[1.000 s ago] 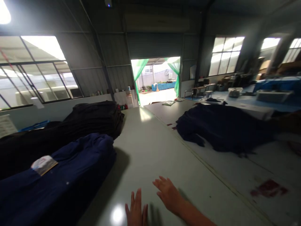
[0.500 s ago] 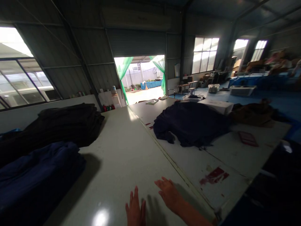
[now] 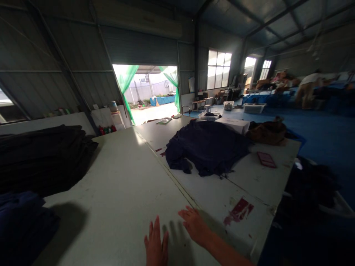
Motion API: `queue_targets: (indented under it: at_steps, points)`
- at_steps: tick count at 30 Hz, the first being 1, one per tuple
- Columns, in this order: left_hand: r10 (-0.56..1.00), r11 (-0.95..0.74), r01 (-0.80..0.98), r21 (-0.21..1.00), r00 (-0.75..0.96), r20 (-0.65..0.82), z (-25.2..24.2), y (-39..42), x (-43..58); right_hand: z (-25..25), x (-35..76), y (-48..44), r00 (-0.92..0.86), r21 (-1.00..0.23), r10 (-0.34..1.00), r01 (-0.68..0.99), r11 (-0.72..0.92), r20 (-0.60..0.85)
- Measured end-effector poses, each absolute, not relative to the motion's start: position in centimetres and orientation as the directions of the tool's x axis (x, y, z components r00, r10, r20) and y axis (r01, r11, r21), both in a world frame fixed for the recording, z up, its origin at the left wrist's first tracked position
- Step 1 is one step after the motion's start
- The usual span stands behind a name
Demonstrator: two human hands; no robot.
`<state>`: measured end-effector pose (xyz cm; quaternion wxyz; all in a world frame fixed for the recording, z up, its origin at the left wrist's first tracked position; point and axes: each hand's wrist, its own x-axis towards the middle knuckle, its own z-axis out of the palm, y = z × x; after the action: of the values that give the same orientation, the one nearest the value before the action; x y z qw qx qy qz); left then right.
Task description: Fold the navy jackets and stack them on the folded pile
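Note:
My left hand (image 3: 156, 242) is over the near part of the pale tabletop (image 3: 119, 173), fingers stretched out and nothing in it. To its right, my right hand (image 3: 194, 226) reaches in from the lower right, fingers apart and likewise holding nothing. Both cast shadows on the surface; whether they touch it I cannot tell. Farther along the table, beyond my right hand, lies a rumpled heap of dark navy cloth (image 3: 208, 147). A torn dark red patch (image 3: 240, 210) marks the surface to the right of that hand.
At left are stacks of black cloth (image 3: 41, 159) and navy cloth (image 3: 24, 225). A pink phone-like object (image 3: 266, 159), a white box (image 3: 234, 125) and a brown cloth bundle (image 3: 266, 132) are on the table's right side. Dark cloth (image 3: 313, 184) lies beyond the right edge. A person (image 3: 307, 88) stands far back.
My view has swung to the right, so the table and cloth piles appear farther left. Both hands stay outstretched, with the left fingers slightly more spread.

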<state>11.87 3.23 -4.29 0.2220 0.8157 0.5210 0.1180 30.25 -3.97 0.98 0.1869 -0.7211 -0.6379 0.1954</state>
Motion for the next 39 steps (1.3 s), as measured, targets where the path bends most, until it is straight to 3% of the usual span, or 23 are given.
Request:
queue_targets:
  at_steps: [14,28,33,39]
  points:
    - [0.909,-0.330,0.827,0.455,0.409,-0.085,-1.7,4.5,20.9,1.7,40.7,1.1,0.116,-0.443,0.991,0.886,-0.135,-0.071]
    - [0.841,-0.435,0.770,0.468,0.532,-0.094,0.0,7.7,42.7,1.8,61.7,3.3,0.255,-0.329,0.967,0.911,-0.249,-0.025]
    - [0.815,-0.491,0.773,0.401,0.570,-0.102,0.3,9.3,49.8,1.4,68.3,4.1,0.257,-0.287,0.965,0.921,-0.263,-0.059]
    - [0.762,-0.609,0.759,0.232,0.641,-0.097,0.3,11.4,54.6,0.9,73.5,5.2,0.195,-0.247,0.976,0.945,-0.215,-0.102]
